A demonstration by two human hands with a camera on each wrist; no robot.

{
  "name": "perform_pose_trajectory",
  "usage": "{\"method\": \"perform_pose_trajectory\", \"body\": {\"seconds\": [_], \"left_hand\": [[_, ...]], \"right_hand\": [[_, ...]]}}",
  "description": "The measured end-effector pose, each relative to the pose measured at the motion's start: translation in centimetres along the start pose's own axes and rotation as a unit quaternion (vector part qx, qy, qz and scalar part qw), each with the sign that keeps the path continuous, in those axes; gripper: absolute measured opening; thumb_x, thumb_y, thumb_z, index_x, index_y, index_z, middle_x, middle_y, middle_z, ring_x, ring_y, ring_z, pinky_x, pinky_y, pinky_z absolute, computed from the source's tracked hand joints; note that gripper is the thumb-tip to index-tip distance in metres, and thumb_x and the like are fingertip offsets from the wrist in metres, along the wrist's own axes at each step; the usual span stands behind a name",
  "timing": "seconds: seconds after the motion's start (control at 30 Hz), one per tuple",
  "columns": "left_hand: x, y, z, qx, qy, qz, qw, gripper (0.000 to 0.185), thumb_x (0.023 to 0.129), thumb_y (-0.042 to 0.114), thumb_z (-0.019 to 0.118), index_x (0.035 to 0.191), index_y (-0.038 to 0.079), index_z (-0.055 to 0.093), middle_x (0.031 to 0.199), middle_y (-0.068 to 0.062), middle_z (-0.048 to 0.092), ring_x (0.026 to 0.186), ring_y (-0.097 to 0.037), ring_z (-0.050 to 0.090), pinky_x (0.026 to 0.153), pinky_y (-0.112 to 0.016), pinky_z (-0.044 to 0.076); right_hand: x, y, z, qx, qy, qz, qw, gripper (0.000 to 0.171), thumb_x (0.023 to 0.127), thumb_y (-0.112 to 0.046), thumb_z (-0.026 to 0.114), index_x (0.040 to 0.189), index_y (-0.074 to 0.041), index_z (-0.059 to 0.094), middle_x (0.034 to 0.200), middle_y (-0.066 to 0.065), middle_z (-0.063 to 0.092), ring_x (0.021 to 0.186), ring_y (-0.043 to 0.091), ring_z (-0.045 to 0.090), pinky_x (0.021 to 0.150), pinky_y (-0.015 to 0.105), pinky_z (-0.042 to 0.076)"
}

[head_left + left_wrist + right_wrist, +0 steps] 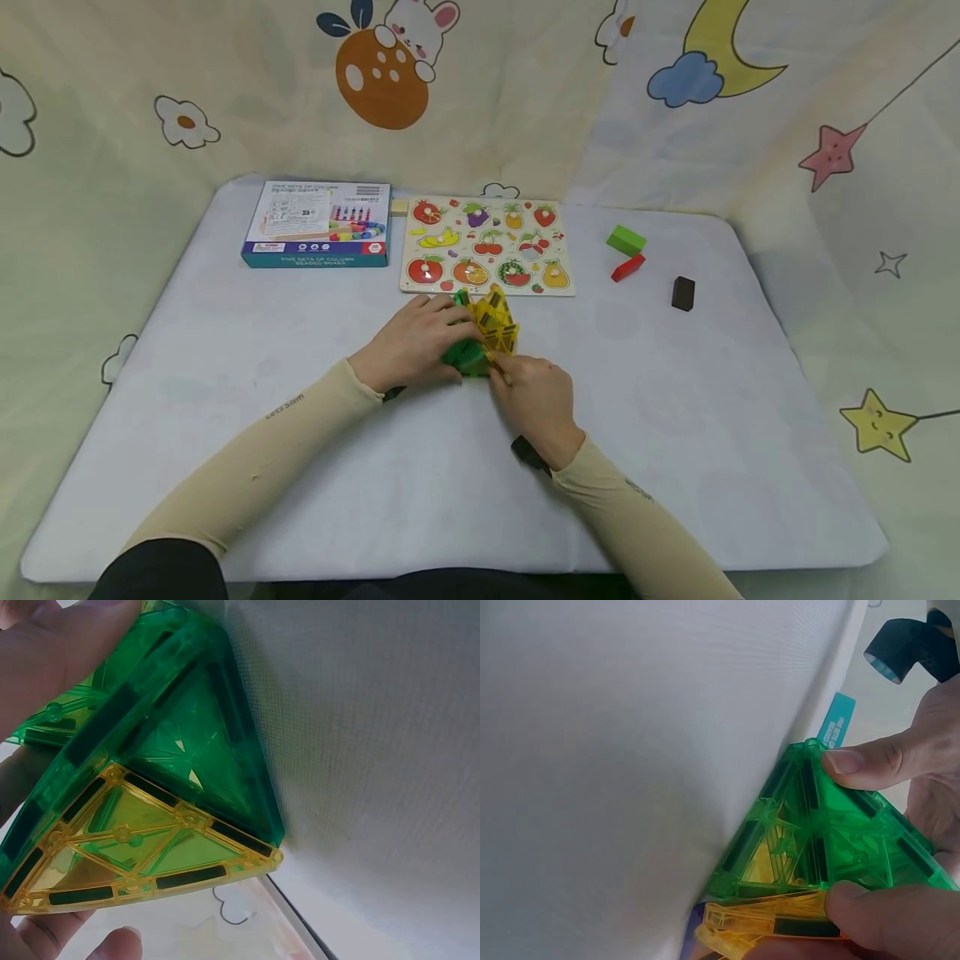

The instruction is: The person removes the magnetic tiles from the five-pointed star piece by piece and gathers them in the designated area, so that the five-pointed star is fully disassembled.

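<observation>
A see-through structure of triangular magnetic tiles stands on the table between my hands, with green tiles (pixel 467 358) toward the near left and yellow tiles (pixel 495 321) toward the back right. My left hand (pixel 416 337) grips the green side from the left; in the right wrist view its thumb lies on a green tile (pixel 855 825). From the right, my right hand (pixel 536 396) pinches a yellow triangular tile (pixel 769 911) between thumb and finger, right along the green tiles' edge. Dark magnet strips show inside the tile frames. The left fingers partly hide the structure in the head view.
Behind the structure lies a fruit puzzle board (pixel 487 247), with a boxed bead set (pixel 315 225) to its left. At the right are a green block (pixel 626 240), a red block (pixel 628 267) and a black block (pixel 683 293). A printed cloth hangs behind the table (pixel 300 517).
</observation>
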State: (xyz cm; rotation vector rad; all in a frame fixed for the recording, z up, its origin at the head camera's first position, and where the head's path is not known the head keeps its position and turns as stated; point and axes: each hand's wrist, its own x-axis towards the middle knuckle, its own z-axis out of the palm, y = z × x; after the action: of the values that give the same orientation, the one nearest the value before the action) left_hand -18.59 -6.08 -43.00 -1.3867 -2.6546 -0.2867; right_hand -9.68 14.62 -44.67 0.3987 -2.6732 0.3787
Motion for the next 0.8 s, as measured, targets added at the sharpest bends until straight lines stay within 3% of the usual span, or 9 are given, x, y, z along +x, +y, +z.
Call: {"method": "perform_pose_trajectory", "body": {"seconds": [0.8], "left_hand": [[-0.10, -0.01, 0.06, -0.022, 0.011, -0.004, 0.9997, 0.066, 0.069, 0.053, 0.094, 0.124, 0.026, 0.070, 0.128, 0.001, 0.069, 0.116, -0.026, 0.058, 0.101, -0.047, 0.050]], "right_hand": [[0.14, 0.44, 0.23, 0.052, 0.002, 0.008, 0.999, 0.013, 0.086, -0.016, 0.084, 0.097, -0.010, 0.084, 0.080, 0.005, 0.080, 0.066, 0.021, 0.076, 0.052, 0.037, 0.059]]}}
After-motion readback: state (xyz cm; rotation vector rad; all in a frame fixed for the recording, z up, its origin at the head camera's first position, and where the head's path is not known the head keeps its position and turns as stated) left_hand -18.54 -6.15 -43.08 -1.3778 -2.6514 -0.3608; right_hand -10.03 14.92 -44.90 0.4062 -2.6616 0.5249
